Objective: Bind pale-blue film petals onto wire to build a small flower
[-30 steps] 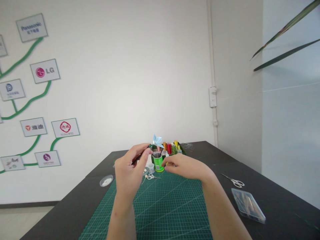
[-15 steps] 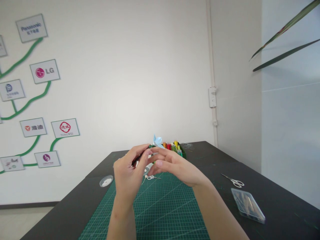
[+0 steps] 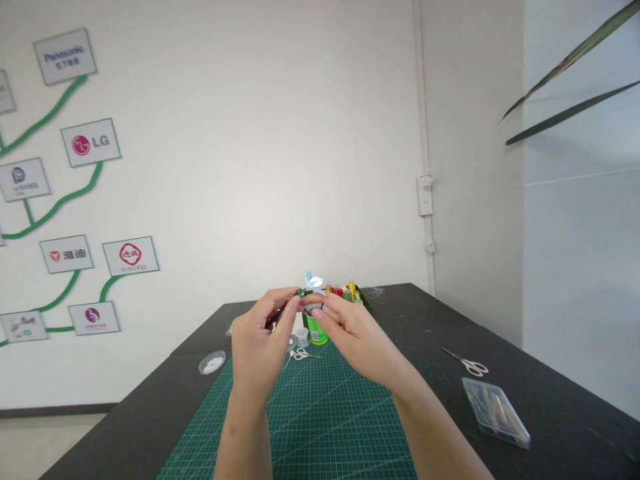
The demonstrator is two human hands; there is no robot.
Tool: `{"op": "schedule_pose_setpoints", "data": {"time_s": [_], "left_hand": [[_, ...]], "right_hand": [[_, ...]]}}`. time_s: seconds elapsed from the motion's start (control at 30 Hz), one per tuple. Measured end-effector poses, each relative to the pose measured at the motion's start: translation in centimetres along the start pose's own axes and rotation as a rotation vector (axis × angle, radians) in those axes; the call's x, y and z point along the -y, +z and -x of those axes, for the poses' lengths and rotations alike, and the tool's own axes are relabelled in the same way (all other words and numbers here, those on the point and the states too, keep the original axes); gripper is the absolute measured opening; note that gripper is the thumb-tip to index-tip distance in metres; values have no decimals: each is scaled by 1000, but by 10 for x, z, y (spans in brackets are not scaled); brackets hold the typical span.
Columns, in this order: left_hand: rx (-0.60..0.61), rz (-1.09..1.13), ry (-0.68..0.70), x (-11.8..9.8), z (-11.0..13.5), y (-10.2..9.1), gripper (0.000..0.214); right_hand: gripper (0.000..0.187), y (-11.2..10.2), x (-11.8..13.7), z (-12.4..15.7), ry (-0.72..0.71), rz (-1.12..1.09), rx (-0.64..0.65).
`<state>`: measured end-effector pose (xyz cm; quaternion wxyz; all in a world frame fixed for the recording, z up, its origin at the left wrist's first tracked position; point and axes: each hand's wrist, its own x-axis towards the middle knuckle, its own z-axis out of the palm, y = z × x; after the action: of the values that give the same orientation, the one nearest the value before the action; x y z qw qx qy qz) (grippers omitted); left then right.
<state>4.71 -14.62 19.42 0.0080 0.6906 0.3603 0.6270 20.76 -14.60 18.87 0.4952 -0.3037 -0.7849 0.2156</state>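
My left hand (image 3: 264,330) is raised over the cutting mat, its thumb and fingers pinched around a thin dark stick (image 3: 273,320) with a bit of green at its upper end. My right hand (image 3: 353,330) meets it from the right, fingertips against the left fingertips and thumb bent in below them. Its fingers look closed, but whatever sits between them is hidden. A pale blue flower (image 3: 315,283) shows just above the joined fingertips; whether it is held or stands behind them I cannot tell. A bright green can (image 3: 317,331) stands behind the hands, partly covered.
A green gridded cutting mat (image 3: 330,413) lies on the black table (image 3: 450,413). Small scissors (image 3: 301,355) and a white jar (image 3: 303,337) are beyond the hands. Thread spools (image 3: 352,292) stand behind. Larger scissors (image 3: 473,366) and a clear case (image 3: 495,411) lie right, a round dish (image 3: 213,363) left.
My right hand's fingers have drawn closer together, with the thumb raised toward the fingertips, uncovering more of the green can. The left hand keeps its pinch almost in place.
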Motion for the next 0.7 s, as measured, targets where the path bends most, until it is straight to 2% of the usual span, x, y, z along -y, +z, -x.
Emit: {"op": "schedule_pose_setpoints", "data": {"time_s": [0.13, 0.3, 0.53, 0.7], "left_hand": [[44, -25, -1, 0, 0, -1, 21], [129, -74, -9, 0, -1, -1, 21], [499, -184, -15, -5, -1, 3, 17], [650, -168, 8, -10, 5, 3, 17]], "right_hand": [[36, -7, 6, 4, 13, 142, -11], [34, -15, 19, 16, 18, 243, 43], [33, -29, 16, 24, -6, 109, -68], [30, -35, 8, 18, -19, 41, -165]]}}
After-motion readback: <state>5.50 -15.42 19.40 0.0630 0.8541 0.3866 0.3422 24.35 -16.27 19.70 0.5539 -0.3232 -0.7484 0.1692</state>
